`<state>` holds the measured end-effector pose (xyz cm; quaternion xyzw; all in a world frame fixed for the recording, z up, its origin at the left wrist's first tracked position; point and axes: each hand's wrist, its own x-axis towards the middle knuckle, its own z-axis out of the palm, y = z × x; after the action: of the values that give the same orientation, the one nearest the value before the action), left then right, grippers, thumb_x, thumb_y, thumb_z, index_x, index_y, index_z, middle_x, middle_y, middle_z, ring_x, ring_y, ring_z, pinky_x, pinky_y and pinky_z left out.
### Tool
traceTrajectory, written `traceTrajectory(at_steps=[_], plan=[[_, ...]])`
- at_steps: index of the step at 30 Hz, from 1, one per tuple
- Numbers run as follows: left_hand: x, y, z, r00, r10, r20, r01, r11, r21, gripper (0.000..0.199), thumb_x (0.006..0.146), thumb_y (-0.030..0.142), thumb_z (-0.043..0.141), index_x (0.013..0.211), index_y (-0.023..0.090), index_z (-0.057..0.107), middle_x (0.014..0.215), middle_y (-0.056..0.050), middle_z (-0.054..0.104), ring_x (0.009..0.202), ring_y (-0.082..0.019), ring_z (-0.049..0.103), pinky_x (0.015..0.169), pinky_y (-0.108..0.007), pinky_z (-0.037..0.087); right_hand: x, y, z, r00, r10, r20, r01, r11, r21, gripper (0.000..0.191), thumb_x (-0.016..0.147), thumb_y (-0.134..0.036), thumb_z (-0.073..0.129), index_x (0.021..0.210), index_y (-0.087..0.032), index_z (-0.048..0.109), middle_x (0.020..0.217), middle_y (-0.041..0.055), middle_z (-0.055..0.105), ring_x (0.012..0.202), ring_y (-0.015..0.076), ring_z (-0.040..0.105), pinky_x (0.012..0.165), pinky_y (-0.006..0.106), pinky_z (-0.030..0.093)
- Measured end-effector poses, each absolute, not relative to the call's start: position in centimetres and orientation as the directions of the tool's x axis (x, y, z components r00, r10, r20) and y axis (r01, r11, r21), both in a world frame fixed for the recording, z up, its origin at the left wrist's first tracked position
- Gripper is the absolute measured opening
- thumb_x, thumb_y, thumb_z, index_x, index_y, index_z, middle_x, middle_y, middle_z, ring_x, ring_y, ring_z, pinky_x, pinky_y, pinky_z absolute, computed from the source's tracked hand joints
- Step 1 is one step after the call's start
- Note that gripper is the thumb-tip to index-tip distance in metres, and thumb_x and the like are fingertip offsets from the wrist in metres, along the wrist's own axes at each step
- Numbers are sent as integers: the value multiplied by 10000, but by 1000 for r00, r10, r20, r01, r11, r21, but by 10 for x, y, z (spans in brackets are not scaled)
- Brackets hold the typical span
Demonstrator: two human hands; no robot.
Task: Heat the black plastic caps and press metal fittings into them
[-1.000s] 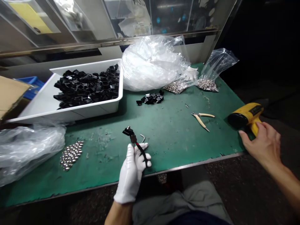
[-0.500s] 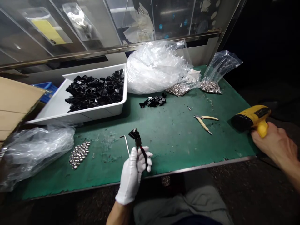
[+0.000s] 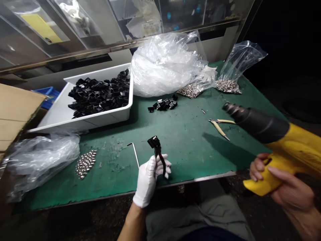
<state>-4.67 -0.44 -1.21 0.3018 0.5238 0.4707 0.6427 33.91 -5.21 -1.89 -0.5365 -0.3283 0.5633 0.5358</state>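
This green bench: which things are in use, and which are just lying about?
In use: yellow heat gun in bare right hand; black wired part in white-gloved left hand.
Lying about: white tray of black parts, pliers, hex key, metal studs.

Dim, low-key scene overall. Light seems to fall from above and ahead, and the far right corner drops to near black. Glare sits on the plastic bag [image 3: 165, 63] and the clear panels [image 3: 140, 16] (small hot spots, mostly white on the bag). The heat gun [image 3: 258, 125] throws a soft-edged shadow [image 3: 225, 150] across the green bench mat [image 3: 190, 160]. The white-gloved left hand [image 3: 147, 182] reads bright, while the black part [image 3: 153, 142] in it loses detail. Wide-angle distortion bends and tilts the bench's metal edge [image 3: 195, 180] and the panels toward the frame edges. The right hand [image 3: 283, 187] and gun, close to the lens, look slightly soft; the rest is fairly sharp.
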Motion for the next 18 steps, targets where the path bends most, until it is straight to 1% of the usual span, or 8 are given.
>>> traceTrajectory(at_steps=[2, 4, 7, 11, 14, 16, 18], plan=[[-47, -6, -10, -5, 922, -387, -272, 371, 888, 568, 974, 589, 493, 1134, 65, 644, 867, -140, 727, 659, -220, 676, 555, -342, 549, 319, -45, -21, -7, 950, -312, -449, -282, -848, 261, 835, -377, 638, 1076, -282, 611, 818, 30, 503, 643, 184, 533, 582, 337, 493], [-47, -7, -7, -24, 921, -388, -257, 369, 893, 578, 967, 595, 503, 1125, 59, 650, 857, -143, 728, 656, -223, 677, 551, -344, 549, 309, -39, -27, -122, 941, -316, -510, -333, -793, 297, 816, -343, 684, 1098, -261, 643, 820, 30, 548, 657, 174, 558, 605, 320, 505], [-47, -7, -6, -35, 920, -391, -247, 371, 895, 576, 965, 594, 505, 1113, 58, 657, 847, -143, 726, 660, -227, 678, 552, -347, 550, 303, -32, -34, -210, 923, -322, -492, -385, -781, 321, 823, -327, 717, 1127, -235, 670, 837, 39, 599, 675, 169, 585, 625, 304, 515], [-46, -8, -8, -40, 927, -374, -234, 355, 905, 546, 978, 571, 494, 1115, 70, 661, 840, -126, 717, 664, -223, 670, 557, -351, 549, 297, -31, -33, -266, 903, -337, -469, -427, -773, 312, 851, -352, 727, 1137, -235, 691, 879, 42, 634, 711, 174, 603, 660, 307, 529], [-43, -10, -7, -51, 935, -350, -206, 334, 920, 539, 987, 568, 470, 1118, 82, 663, 827, -108, 706, 645, -212, 651, 561, -350, 537, 297, -33, -33, -308, 894, -324, -413, -433, -801, 295, 871, -378, 722, 1122, -225, 708, 899, 50, 652, 723, 179, 613, 665, 310, 537], [-41, -11, -5, -87, 942, -323, -146, 309, 940, 534, 998, 568, 443, 1119, 98, 667, 831, -95, 698, 639, -196, 632, 583, -343, 526, 299, -33, -33, -312, 895, -318, -341, -418, -842, 279, 871, -383, 734, 1092, -212, 726, 890, 54, 666, 725, 180, 621, 670, 302, 547], [-41, -11, -3, -191, 947, -258, -11, 261, 965, 506, 1004, 556, 439, 1135, 125, 670, 847, -75, 684, 644, -170, 603, 610, -319, 502, 300, -33, -33, -315, 894, -317, -265, -404, -876, 249, 867, -386, 750, 1033, -201, 747, 881, 57, 680, 729, 179, 631, 672, 286, 559]])
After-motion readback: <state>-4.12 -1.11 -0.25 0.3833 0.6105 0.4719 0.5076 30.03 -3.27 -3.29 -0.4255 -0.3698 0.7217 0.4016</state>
